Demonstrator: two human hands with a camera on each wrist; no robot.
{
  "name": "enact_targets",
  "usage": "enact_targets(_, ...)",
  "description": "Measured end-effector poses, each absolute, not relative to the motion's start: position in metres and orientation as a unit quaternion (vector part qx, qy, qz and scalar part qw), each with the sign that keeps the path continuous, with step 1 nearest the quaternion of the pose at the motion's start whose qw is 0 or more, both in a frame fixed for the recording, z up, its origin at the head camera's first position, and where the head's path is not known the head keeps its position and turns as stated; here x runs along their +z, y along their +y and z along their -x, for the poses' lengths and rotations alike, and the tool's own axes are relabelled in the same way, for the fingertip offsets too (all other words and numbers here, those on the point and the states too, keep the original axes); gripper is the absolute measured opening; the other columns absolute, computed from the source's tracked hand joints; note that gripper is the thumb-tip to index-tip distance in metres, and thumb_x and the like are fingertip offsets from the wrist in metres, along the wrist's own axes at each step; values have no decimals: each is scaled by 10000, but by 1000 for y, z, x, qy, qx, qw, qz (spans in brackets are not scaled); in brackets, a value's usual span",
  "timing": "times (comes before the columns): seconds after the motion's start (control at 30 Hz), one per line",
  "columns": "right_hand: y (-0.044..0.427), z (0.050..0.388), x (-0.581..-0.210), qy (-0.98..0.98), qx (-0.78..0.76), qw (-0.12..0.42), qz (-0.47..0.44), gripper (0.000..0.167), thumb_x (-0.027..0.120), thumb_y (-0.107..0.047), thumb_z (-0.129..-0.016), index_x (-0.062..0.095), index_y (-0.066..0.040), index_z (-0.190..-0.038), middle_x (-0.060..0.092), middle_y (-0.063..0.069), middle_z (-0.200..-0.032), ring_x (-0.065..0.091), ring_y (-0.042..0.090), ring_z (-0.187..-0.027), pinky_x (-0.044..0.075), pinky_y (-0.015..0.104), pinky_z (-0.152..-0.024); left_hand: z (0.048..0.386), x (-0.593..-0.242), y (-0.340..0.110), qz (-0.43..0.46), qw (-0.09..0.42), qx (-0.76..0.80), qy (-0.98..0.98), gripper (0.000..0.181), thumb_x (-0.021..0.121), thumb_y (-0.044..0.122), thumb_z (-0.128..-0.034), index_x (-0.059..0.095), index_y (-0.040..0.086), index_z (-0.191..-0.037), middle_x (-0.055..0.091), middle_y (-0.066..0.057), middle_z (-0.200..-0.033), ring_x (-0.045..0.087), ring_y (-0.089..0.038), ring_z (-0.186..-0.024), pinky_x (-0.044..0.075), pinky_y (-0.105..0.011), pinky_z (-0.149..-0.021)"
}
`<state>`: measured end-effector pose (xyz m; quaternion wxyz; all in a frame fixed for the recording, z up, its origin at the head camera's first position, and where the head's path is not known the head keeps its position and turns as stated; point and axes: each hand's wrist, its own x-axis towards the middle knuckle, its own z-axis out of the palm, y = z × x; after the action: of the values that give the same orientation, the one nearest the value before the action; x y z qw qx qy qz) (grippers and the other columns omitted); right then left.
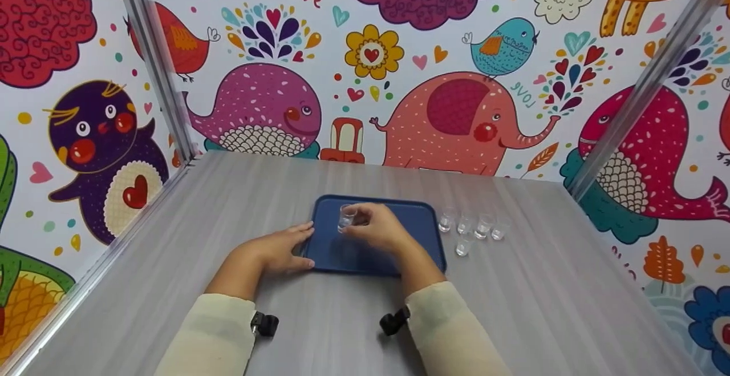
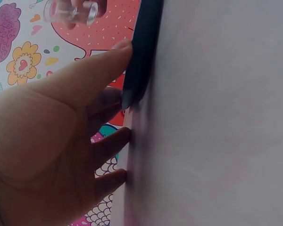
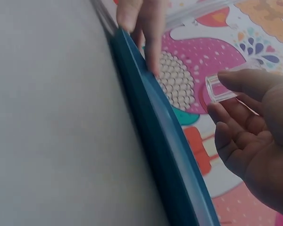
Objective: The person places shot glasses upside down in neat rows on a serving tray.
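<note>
The small clear glass point(image 1: 347, 218) is raised above the back left part of the blue tray point(image 1: 421, 227), roughly upright and apart from the surface. Your right hand point(image 1: 381, 229) pinches it between the thumb and fingers, closed just as far as the glass allows. The tray lies flat in front of you. Your left hand point(image 1: 278, 250) is at its left edge, the thumb touching the rim, the fingers spread and fairly straight, gripping nothing. Just beside the tray's right edge you have a row of four glasses point(image 1: 482, 227), with a fifth glass point(image 1: 462, 245) nearer to you. All of this is on the grey table point(image 1: 328, 319). You wear cream sleeves point(image 1: 214, 330) with a black device point(image 1: 266, 324) at each wrist. Behind the table stands a wall point(image 1: 410, 39) printed with cartoon animals.
</note>
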<state>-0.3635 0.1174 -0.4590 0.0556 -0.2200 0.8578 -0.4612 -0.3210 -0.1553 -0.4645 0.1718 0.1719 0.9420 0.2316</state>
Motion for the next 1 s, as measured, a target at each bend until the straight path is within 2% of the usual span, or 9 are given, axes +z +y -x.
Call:
enact_targets(0.23,99,358,-462,858,-466,57,209,339,789,-258,-975,721,-207,-1303,725,1,-1058,651,158,-955,579,326,-838,320,-462,-156,-177,170,229,942,861,750,460,-994,349,148,-1689,233,18,-1808,266,-367,-1658,263,-612,-1326)
enact_targets(0.37,98,358,-464,866,-451,60,207,354,747,-278,-1008,696,-197,-1349,720,-5,-1099,647,155,-987,579,333,-870,320,-462,-155,-181,166,231,941,865,754,458,-992,351,137,-1687,237,5,-1807,259,-368,-1660,259,-610,-1328)
enact_targets(0.5,100,360,-467,874,-444,46,194,406,770,-296,-998,687,-184,-1379,717,-3,-1093,651,157,-987,582,333,-862,321,-462,-155,-177,166,228,943,870,756,471,-987,353,147,-1687,240,9,-1806,260,-370,-1660,261,-620,-1325)
enact_targets(0.7,103,360,-471,867,-475,13,149,314,843,-295,-946,701,-174,-1198,705,10,-1058,642,157,-957,568,306,-819,321,-463,-154,-177,169,226,943,871,755,473,-986,355,145,-1687,241,4,-1806,259,-371,-1661,260,-625,-1324)
enact_targets(0.77,103,361,-473,867,-474,-3,155,286,840,-297,-949,740,-162,-1180,695,34,-1060,626,158,-947,555,308,-814,320,-463,-154,-179,169,225,943,870,756,466,-987,355,138,-1686,242,-4,-1806,263,-376,-1659,261,-628,-1323)
enact_targets(0.9,104,361,-475,868,-463,-24,180,331,839,-257,-949,777,-118,-1243,709,74,-1133,648,167,-995,584,365,-885,320,-463,-155,-184,167,222,943,870,753,462,-991,349,131,-1687,240,-19,-1806,269,-386,-1655,263,-627,-1322)
enact_targets(1.0,104,360,-476,871,-455,-14,185,367,844,-216,-939,763,-110,-1282,749,55,-1199,689,192,-1077,606,429,-974,320,-463,-154,-191,164,219,943,871,748,466,-993,347,124,-1687,242,-34,-1806,268,-396,-1652,265,-630,-1319)
